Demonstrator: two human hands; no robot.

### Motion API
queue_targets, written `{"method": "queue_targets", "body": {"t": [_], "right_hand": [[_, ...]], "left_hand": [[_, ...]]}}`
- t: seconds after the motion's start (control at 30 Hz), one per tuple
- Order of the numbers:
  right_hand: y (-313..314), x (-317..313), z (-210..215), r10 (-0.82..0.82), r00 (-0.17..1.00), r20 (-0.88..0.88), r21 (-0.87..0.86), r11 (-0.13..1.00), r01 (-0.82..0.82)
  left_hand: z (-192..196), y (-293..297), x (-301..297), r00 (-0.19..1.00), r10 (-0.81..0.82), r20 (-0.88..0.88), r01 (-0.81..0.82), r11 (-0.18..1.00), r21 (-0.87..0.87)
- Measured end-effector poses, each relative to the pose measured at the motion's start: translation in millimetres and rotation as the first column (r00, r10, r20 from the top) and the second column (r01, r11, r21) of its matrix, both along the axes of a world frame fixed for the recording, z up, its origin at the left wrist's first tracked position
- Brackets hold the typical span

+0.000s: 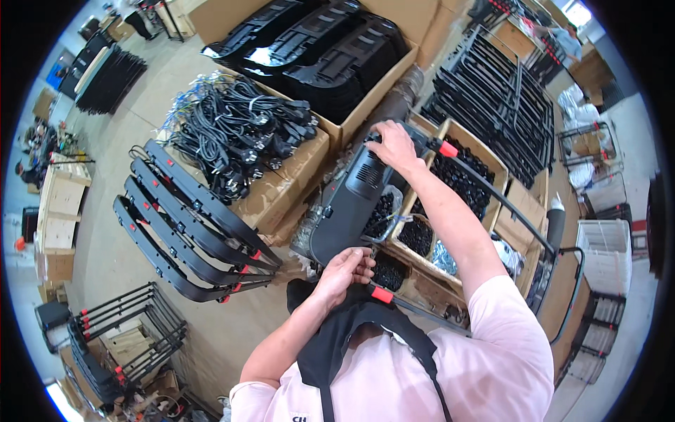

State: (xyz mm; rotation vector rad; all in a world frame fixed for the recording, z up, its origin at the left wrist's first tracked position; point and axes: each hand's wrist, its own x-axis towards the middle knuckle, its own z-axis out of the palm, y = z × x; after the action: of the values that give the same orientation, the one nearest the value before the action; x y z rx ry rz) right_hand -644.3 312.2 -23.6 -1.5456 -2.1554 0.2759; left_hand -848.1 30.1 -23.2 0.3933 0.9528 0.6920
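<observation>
A dark plastic housing [344,214] with vent slots lies slantwise in front of me, joined to a black tube frame [517,218] with red end pieces. My right hand [395,146] reaches to its far end, fingers bent down and touching the top; whatever they pinch is hidden. Close to the near end of the housing, my left hand [343,274] is closed, thumb against fingertips, with something too small to name, if anything. Below that hand is a red end piece [382,294] of the frame.
Right of the housing, wooden bins [492,200] hold small black parts. Power cords [235,130] pile on a carton [288,176] to the left, beside several curved black frames [190,225]. Behind stands an open box [341,133] of black covers. Tube frames [492,102] stack at far right.
</observation>
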Motion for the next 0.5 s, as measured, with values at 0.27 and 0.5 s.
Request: {"method": "queue_targets", "body": {"t": [0.27, 0.5], "right_hand": [[-131.5, 121.6, -3.1, 0.022, 0.999, 0.047, -0.314, 0.949, -0.006], [-231.2, 155.0, -91.7, 0.243, 0.918, 0.314, -0.64, 0.768, 0.016]], "left_hand": [[3.9, 11.8, 22.6, 0.999, -0.012, 0.029, 0.011, 1.0, 0.017], [-10.9, 15.8, 65.1, 0.991, -0.132, 0.003, 0.132, 0.991, 0.013]]}}
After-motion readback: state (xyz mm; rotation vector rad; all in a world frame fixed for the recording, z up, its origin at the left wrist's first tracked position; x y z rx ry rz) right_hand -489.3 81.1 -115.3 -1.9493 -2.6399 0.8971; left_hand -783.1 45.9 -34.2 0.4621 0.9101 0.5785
